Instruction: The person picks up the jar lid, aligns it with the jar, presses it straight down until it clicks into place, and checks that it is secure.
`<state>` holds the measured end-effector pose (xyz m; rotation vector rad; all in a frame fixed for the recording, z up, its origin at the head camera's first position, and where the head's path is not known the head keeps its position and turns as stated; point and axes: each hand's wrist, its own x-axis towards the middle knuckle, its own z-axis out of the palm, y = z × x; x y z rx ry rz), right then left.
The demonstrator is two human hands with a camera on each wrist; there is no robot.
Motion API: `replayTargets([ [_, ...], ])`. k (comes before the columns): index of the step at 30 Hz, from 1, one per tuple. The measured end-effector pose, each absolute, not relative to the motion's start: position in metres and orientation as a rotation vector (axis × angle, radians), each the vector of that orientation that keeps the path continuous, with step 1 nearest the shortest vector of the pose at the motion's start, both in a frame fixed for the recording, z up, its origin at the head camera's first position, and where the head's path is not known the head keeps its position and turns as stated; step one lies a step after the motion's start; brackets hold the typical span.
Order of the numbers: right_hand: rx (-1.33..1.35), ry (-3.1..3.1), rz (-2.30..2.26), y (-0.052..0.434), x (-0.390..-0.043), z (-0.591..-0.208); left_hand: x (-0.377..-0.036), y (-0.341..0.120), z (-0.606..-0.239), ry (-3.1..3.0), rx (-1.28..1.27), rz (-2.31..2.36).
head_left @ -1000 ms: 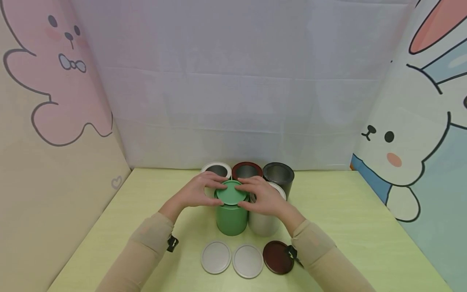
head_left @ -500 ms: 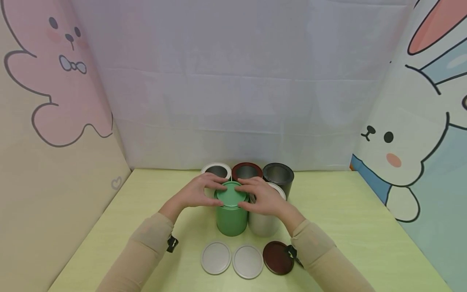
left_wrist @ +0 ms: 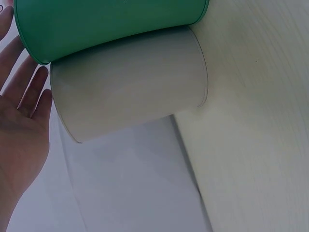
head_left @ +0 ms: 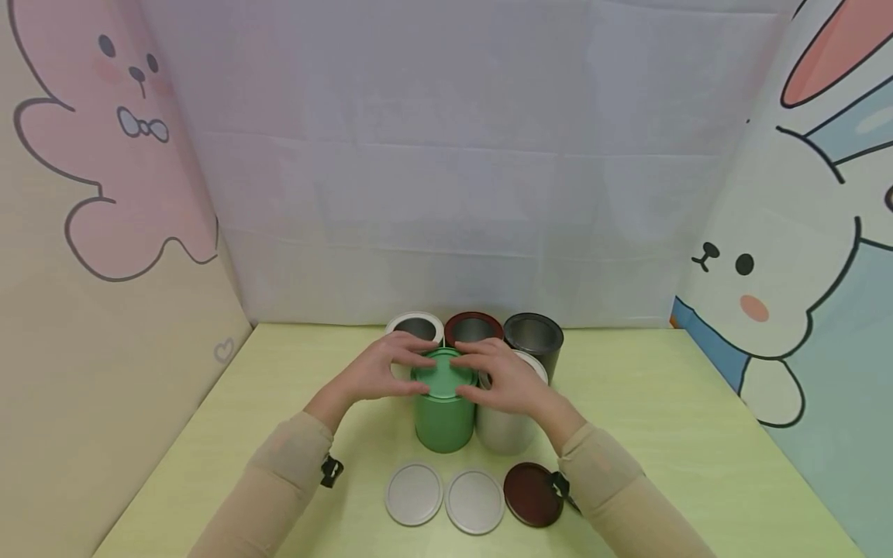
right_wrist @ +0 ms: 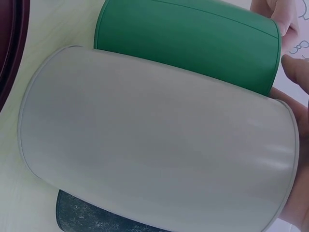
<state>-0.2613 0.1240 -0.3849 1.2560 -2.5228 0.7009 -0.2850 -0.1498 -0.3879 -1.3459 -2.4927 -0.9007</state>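
a green lid [head_left: 443, 373] sits on top of a green tin [head_left: 443, 422] a little below the middle of the head view, on the yellow-green table [head_left: 663, 434]. the left hand [head_left: 380, 372] comes in from the lower left and curls its fingers round the lid's left and far edge, with the thumb on the near rim. the right hand [head_left: 504, 378] comes in from the lower right and holds the lid's right side the same way, fingers bent over the rim; the two hands' fingertips nearly meet over the far edge of the lid. both hands are partly closed, each gripping the lid.

in the left wrist view the green tin fills the top edge, and only the palm and straight-looking fingers of the left hand show at the left edge.

touching the green tin on its right stands a silver tin [head_left: 505, 426], partly under the right hand. behind these, nearer the middle of the frame, a row of three open tins: a white-rimmed tin [head_left: 415, 325], a dark red tin [head_left: 474, 328] and a black tin [head_left: 534, 339].

toward the bottom of the frame three loose lids lie flat in a row: two pale grey lids [head_left: 415, 493] [head_left: 474, 501] and a dark red lid [head_left: 533, 494], the last just beside the right sleeve [head_left: 607, 473].
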Motion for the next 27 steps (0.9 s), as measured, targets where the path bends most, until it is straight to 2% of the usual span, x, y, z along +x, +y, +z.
replayTargets([
  [27, 1.182, -2.569, 0.635, 0.1147, -0.254, -0.381, -0.2826, -0.1479, -0.3937, -2.436, -1.379, -0.834],
])
